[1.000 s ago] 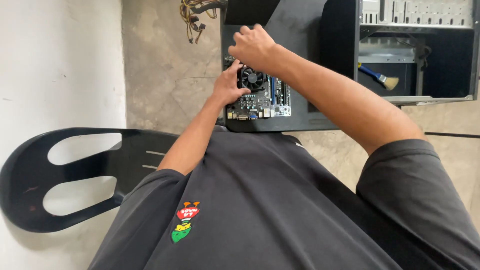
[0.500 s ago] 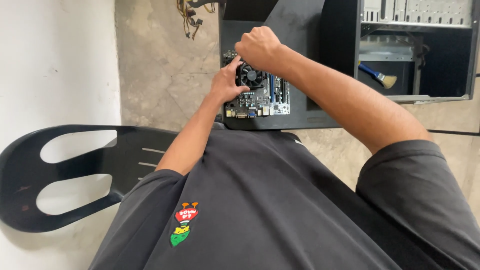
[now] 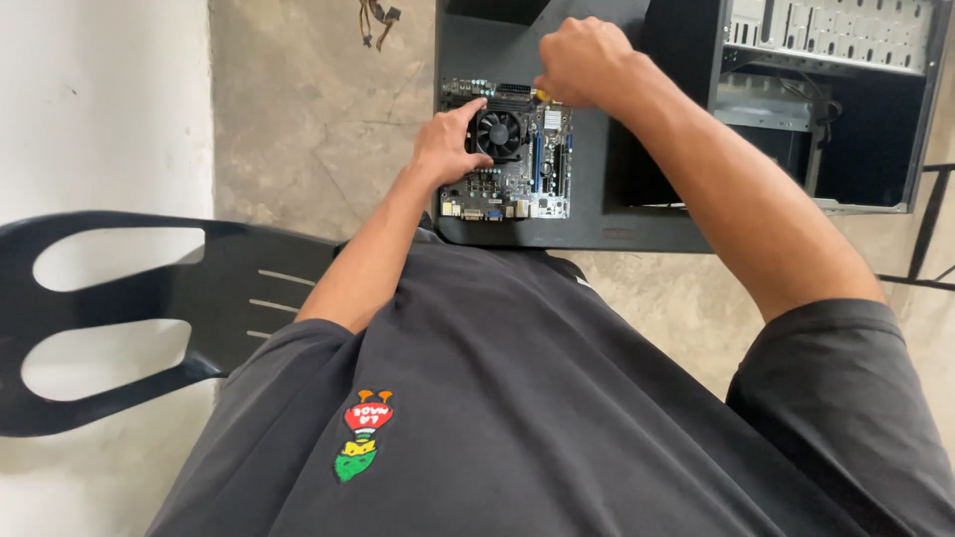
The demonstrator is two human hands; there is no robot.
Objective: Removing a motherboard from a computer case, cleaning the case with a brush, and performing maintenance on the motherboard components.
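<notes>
We see a motherboard (image 3: 509, 159) lying flat on a dark panel (image 3: 587, 214), likely the case's removed side cover, set on the concrete floor (image 3: 308, 109). The left hand (image 3: 448, 144) rests on the board's left edge, fingers spread and curled against the black CPU cooler fan (image 3: 499, 132), pressing rather than clamped round anything. The right hand (image 3: 587, 62) is a closed fist just above the board's top right corner; a small yellow tip (image 3: 540, 94) pokes out below it, maybe a screwdriver handle, but the view is too poor for us to be sure. So we call that hand closed on a thin tool, not confirmed.

An open computer case (image 3: 826, 99) stands just right of the panel, its drive cage visible. A black plastic chair (image 3: 139, 308) sits at the left, by the white wall (image 3: 99, 99). A bundle of loose cables (image 3: 378, 15) lies on the floor at the top.

Risks, as we judge them: the board lies loose on a smooth panel, so a hard push from the fist could slide it or flex it. A tool tip slipping off could scratch traces or hit the slots beside the fan. Fingers sit right against the fan blades and could bend one. Bare hands on exposed circuitry also invite static damage.
</notes>
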